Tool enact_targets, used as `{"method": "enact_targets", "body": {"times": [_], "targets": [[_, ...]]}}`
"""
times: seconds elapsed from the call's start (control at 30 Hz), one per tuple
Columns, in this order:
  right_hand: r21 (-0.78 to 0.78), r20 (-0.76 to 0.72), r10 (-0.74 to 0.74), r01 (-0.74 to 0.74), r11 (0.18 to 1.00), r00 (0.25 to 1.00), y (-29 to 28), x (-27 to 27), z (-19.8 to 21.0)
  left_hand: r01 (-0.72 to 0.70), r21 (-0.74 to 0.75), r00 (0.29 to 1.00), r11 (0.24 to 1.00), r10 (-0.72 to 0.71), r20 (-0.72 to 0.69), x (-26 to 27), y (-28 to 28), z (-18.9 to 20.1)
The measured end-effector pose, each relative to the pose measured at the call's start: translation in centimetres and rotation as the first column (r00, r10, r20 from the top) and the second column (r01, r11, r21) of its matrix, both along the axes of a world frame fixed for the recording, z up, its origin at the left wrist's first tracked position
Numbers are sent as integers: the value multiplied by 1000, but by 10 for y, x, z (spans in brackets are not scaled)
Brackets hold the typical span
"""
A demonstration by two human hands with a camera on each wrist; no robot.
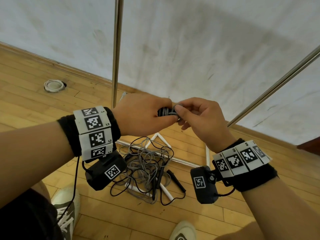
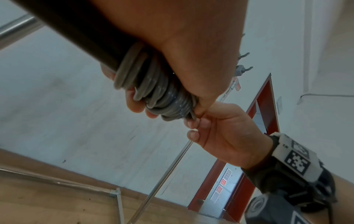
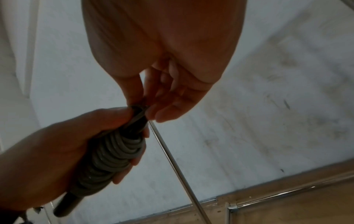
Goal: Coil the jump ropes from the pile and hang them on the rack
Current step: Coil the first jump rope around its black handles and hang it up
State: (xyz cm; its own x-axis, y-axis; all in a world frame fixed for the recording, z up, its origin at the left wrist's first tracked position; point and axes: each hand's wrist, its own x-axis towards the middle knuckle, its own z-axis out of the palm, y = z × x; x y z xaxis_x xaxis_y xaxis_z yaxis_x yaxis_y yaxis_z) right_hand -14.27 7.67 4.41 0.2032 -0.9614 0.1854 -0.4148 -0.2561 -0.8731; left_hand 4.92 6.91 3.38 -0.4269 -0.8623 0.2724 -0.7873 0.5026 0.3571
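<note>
In the left hand (image 1: 138, 116), a grey jump rope (image 2: 153, 89) coiled tight round its dark handle, its end pinched by the right hand (image 1: 199, 118).

Grey rope (image 2: 153, 89) wound in tight turns round dark handles (image 3: 66, 208), held up in front of the chrome rack (image 1: 117, 49). Pile (image 1: 147, 163) of tangled grey and black ropes on the floor, across the rack's base.

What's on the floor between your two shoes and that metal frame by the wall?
A tangled pile of grey and black jump ropes lies on the wooden floor between the shoes and the rack's base bar. The head view shows it.
</note>
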Motion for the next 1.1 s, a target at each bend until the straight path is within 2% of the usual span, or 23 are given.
{"method": "enact_targets", "body": {"times": [0.07,0.27,0.33,0.43,0.5,0.63,0.73,0.87,1.1], "targets": [[-37,-14,-13,12,999,1000,0,-1,2,23,16,1000,1000,-23,-7,0,-2,0],[-78,35,-73,75,994,997,-2,-2,8,175,286,971,942,-117,-208,2,-6,5],[-71,53,-60,63,995,997,-3,-1,9,187,291,958,938,-109,-266,3,-8,8],[-80,77,-18,24,996,997,-4,2,12,212,297,899,931,-67,-432,0,-8,12],[-96,84,7,2,995,996,-6,4,14,236,336,878,912,-52,-477,0,-8,15],[-121,17,46,-44,992,999,-7,8,15,243,380,897,892,-56,-439,6,-11,18],[-221,-74,-8,-9,975,997,-9,8,16,240,387,887,890,-39,-460,10,-17,17],[-275,-86,-50,24,961,995,-11,9,19,179,326,931,928,-52,-362,9,-21,15],[-367,-136,-122,65,928,983,-8,12,25,157,358,961,921,-59,-270,4,-19,9]]}}
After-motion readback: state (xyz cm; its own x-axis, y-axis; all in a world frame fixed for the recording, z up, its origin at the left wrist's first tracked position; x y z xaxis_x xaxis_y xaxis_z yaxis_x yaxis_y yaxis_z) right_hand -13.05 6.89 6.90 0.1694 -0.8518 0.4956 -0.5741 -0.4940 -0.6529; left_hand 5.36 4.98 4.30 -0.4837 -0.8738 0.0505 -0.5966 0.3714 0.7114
